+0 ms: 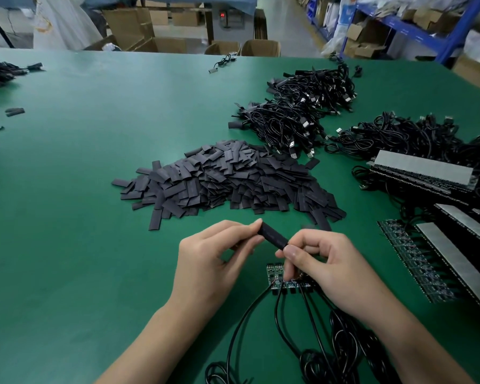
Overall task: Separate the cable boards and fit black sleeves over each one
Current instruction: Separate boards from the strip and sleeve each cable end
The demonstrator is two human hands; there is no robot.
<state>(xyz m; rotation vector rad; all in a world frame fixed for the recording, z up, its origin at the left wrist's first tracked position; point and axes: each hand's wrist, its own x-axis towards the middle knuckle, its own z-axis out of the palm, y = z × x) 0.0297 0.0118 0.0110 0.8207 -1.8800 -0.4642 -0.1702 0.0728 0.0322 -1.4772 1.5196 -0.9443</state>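
Observation:
My left hand (214, 261) pinches one end of a black sleeve (272, 236), held above the green table (94, 162). My right hand (324, 261) pinches the sleeve's other end, where a board seems to enter it; the board itself is hidden by my fingers. Under my hands lies a small strip of joined cable boards (277, 278) with black cables (302, 342) trailing toward me. A big heap of loose black sleeves (227, 181) lies just beyond my hands.
Piles of black USB cables (302, 106) lie at the back right. Strips of joined boards with grey backing (427, 245) are stacked along the right edge. A few loose sleeves (14, 111) lie at the far left. Cardboard boxes (150, 29) and blue shelving (416, 29) stand beyond the table.

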